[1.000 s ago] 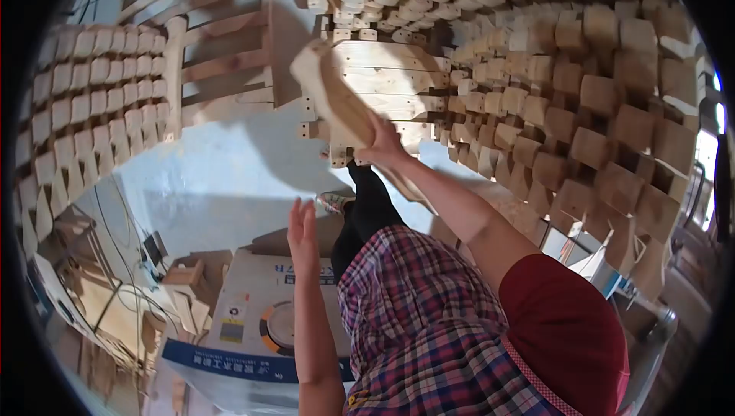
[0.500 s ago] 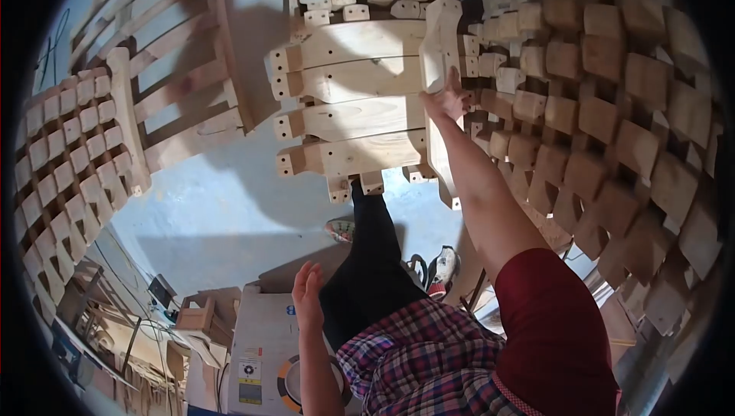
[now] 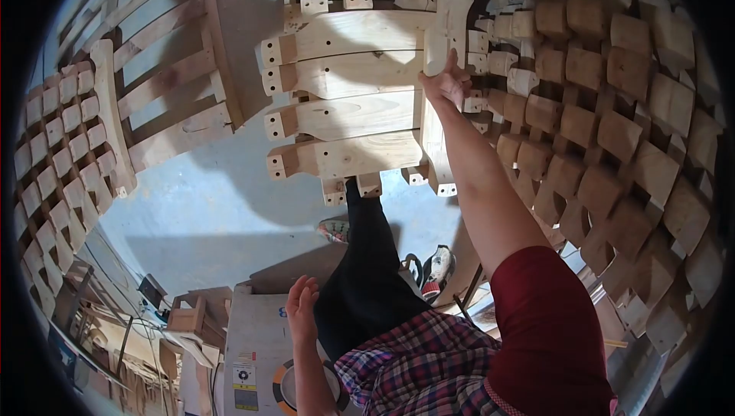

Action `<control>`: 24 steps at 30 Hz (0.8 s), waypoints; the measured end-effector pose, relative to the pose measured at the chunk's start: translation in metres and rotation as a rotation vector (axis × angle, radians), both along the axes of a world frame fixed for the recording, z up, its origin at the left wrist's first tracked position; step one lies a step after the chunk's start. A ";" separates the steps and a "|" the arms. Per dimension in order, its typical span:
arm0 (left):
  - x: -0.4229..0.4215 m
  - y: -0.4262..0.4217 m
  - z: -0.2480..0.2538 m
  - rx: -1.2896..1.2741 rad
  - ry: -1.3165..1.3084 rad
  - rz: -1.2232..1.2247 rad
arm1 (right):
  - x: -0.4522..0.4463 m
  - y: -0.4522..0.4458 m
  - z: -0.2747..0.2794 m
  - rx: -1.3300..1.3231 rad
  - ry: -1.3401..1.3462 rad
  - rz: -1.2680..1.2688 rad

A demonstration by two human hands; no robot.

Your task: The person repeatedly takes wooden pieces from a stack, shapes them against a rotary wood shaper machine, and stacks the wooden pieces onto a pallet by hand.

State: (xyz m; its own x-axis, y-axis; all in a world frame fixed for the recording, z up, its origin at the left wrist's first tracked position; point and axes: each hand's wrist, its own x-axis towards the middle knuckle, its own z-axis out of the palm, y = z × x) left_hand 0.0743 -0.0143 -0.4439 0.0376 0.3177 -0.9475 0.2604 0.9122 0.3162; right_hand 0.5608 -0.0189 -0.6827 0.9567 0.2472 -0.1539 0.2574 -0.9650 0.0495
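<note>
My right hand (image 3: pixel 448 85) lies on a pale shaped wooden board (image 3: pixel 436 129), fingers spread over its face. That board stands upright in the view, across the right ends of several wooden boards (image 3: pixel 360 115) stacked side by side with small drilled holes. My left hand (image 3: pixel 303 305) is raised in the air above a large printed box, with its fingers loosely extended and nothing in it.
Rows of stacked wooden pieces (image 3: pixel 582 94) fill the right side, with more (image 3: pixel 69 117) at the left. Slatted wooden frames (image 3: pixel 168 71) lean at upper left. Below are the printed box (image 3: pixel 256 324), a wooden stool-like piece (image 3: pixel 187 318), cables and a shoe-like object (image 3: pixel 438 266).
My right hand has carried the board from a tilted hold up and right, onto the right end of the stack. The view has shifted, and my left hand stays raised with nothing in it.
</note>
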 end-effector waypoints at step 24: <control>0.010 -0.040 0.138 0.071 -0.295 0.114 | -0.084 -0.035 0.174 0.020 0.537 0.456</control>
State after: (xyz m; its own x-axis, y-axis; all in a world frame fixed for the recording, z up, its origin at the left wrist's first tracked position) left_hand 0.0841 -0.0547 -0.3060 0.2677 0.4008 -0.8762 0.0453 0.9031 0.4269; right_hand 0.4771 -0.0542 -0.5085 0.5499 0.6132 -0.5671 0.6202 -0.7546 -0.2145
